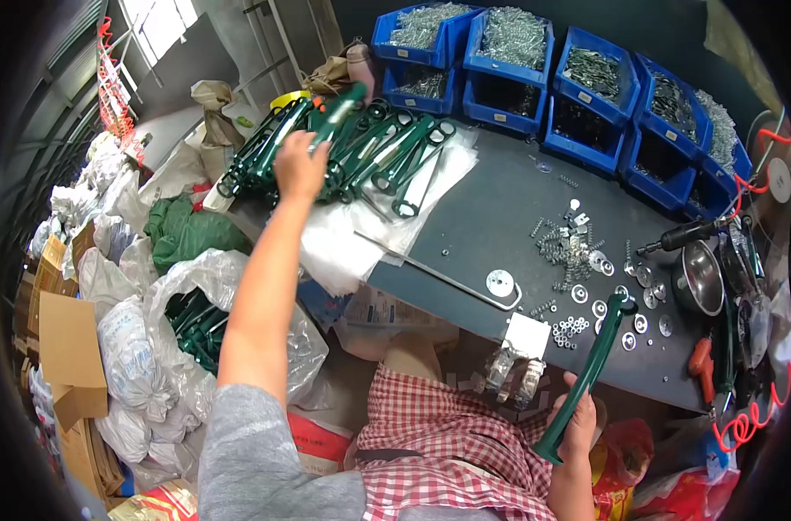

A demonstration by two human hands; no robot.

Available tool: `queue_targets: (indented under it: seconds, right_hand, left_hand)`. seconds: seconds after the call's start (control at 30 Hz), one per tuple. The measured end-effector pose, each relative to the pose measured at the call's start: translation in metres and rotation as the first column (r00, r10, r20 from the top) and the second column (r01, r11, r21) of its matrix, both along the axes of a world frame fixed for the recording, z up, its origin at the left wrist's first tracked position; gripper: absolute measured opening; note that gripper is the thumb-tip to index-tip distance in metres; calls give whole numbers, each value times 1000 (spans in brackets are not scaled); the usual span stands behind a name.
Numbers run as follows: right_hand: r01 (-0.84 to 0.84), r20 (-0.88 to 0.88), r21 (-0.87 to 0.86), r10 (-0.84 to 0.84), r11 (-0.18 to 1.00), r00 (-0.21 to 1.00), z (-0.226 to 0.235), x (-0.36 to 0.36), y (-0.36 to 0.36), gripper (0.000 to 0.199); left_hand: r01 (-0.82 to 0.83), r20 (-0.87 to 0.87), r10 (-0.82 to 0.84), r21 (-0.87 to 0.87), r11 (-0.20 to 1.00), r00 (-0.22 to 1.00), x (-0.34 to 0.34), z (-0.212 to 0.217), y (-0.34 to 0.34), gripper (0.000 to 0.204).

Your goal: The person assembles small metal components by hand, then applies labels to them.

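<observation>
My right hand (576,422) is closed round the lower part of a long dark-green metal arm (593,365). That arm stands tilted at the table's front edge, its round upper end over the loose washers. At the far left, my left hand (301,167) reaches over a pile of similar green arms (387,148) with ring-shaped ends. Its fingers are closed on another green arm (341,113), slightly blurred and raised above the pile. Clear plastic sheeting (339,252) lies under the pile. A bent metal rod (439,273) rests on the dark table (465,208).
Blue bins (510,43) of springs and small metal parts line the back. Loose springs (556,243), washers and nuts (571,332) lie at centre right. A metal bowl (699,278), a power screwdriver (686,236) and a red air hose (751,417) are at right. Bags (135,356) crowd the left floor.
</observation>
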State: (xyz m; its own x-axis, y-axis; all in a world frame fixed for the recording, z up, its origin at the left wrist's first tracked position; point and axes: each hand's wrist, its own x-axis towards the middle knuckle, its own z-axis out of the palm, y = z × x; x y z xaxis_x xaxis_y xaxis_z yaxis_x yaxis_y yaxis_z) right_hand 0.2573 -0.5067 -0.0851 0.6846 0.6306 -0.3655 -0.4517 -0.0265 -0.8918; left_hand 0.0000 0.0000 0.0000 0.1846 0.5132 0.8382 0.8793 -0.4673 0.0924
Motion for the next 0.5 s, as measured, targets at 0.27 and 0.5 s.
queue_targets:
  seconds: [0.27, 0.5]
  right_hand:
    - [108, -11, 8, -108, 994, 994, -2, 7, -1, 38]
    - [141, -23, -9, -141, 990, 990, 4, 10, 5, 37]
  left_hand:
    - [-134, 70, 214, -586, 799, 974, -13, -3, 34, 64]
    - [-90, 9, 122, -619, 780, 992, 8, -2, 45, 80]
